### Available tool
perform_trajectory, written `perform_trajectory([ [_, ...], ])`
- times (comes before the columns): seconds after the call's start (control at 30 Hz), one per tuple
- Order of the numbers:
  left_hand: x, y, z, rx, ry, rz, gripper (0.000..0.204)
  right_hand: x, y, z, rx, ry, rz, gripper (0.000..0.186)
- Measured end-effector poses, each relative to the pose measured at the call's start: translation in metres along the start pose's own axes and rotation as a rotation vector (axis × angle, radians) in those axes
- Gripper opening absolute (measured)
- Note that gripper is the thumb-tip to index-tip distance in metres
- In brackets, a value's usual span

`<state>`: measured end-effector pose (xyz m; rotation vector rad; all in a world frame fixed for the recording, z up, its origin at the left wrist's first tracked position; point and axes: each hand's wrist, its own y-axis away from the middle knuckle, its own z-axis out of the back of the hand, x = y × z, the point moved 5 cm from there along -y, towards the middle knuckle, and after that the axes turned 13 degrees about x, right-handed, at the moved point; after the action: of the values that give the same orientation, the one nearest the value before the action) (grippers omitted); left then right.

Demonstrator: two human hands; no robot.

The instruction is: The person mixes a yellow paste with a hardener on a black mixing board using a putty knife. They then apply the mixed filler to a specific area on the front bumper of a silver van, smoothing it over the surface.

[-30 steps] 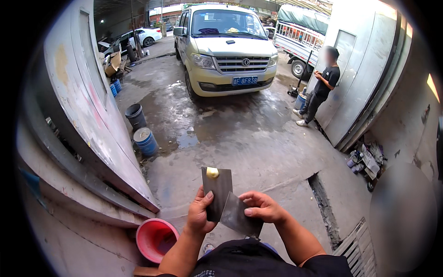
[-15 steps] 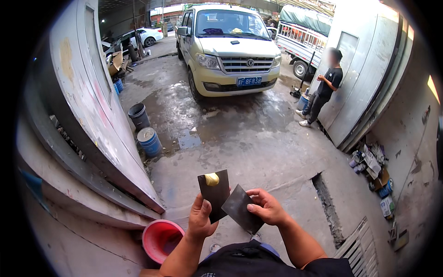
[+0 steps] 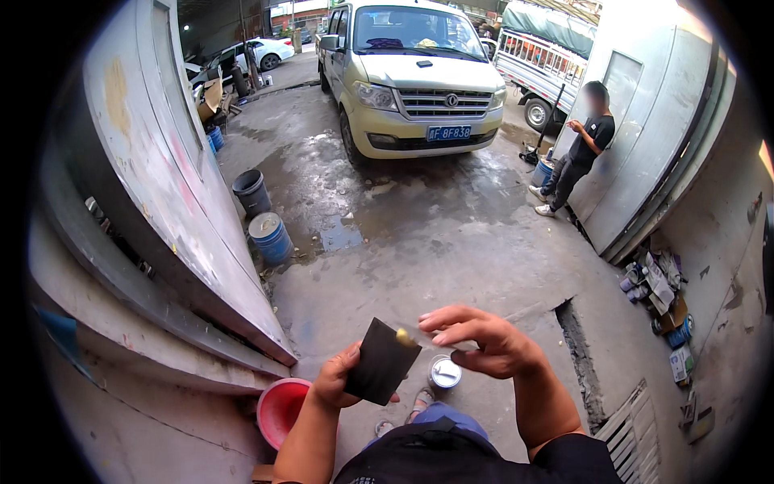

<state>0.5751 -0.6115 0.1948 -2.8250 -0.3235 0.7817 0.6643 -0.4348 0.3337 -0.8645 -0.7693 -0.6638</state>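
A dark, flat rectangular putty spreader (image 3: 377, 367) is gripped along its left edge by my left hand (image 3: 337, 377). A dab of yellow putty (image 3: 405, 336) sits at its upper right corner. My right hand (image 3: 488, 343) is raised just right of that corner, fingers bent. Its second spreader (image 3: 431, 342) shows only as a thin, blurred strip, seen almost edge-on beside the yellow dab; whether the two touch I cannot tell. Below my hands, a small round can (image 3: 445, 372) with something white on top stands on the floor by my feet.
A red bucket (image 3: 278, 411) stands at my left, by the wall. Farther off are a dark bucket (image 3: 251, 192) and a blue drum (image 3: 271, 238). A cream truck (image 3: 427, 89) is parked ahead. A person (image 3: 580, 153) leans on the right door. A floor trench (image 3: 579, 363) runs at right.
My right hand has lifted and turned, bringing its spreader nearly edge-on by the yellow putty. The left spreader has tilted rightward. The can on the floor has come into sight.
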Motion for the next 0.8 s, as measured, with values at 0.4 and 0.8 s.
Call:
perform_trajectory([
  [0.4,-0.030,-0.068,0.021,0.027,0.082,-0.149,0.056,-0.120,0.011,0.078,0.019,0.092,-0.250,0.047],
  [0.8,-0.046,-0.142,0.044,0.357,0.230,-0.365,0.024,-0.207,-0.024,0.093,-0.448,-1.191,-0.193,0.046],
])
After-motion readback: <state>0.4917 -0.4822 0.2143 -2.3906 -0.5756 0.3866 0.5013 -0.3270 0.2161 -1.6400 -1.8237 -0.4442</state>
